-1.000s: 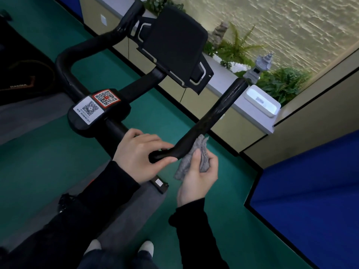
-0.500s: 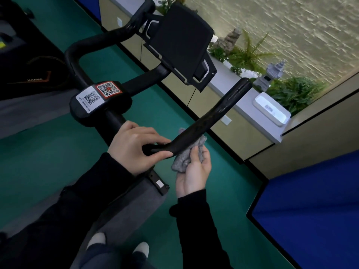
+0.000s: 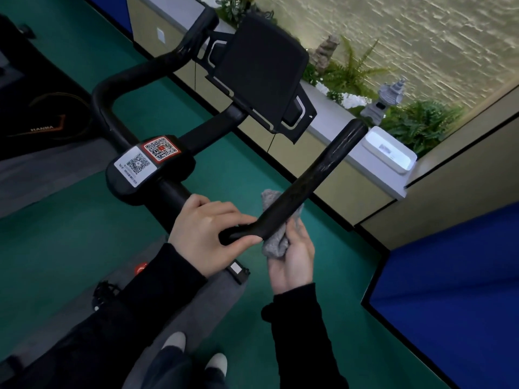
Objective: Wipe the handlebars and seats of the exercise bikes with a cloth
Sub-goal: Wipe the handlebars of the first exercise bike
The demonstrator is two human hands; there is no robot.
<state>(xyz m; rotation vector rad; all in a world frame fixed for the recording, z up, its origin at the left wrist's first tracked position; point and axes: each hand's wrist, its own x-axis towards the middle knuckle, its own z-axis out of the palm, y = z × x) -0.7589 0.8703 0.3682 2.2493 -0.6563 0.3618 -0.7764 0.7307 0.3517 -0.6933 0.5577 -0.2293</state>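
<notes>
Handlebar [image 3: 317,175] reads to me as a black rubbery wrap, semi-gloss, with a streaky sheen along the right arm. Cloth [image 3: 276,245] is grey, nubby and matt, terry-like. Console back [image 3: 261,71] looks like hard black plastic, smooth and matt. QR stickers [image 3: 134,164] are slick paper or film; I can't tell which. Floor [image 3: 56,234] is flat green and matt. Wall [image 3: 421,37] is rough, ridged and stone-like. Sleeves [image 3: 157,290] are matt black fabric.

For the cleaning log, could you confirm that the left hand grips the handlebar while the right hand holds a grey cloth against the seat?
Not the seat: the head view shows the left hand gripping the handlebar while the right hand holds the grey cloth against that same handlebar, from beneath.
</notes>
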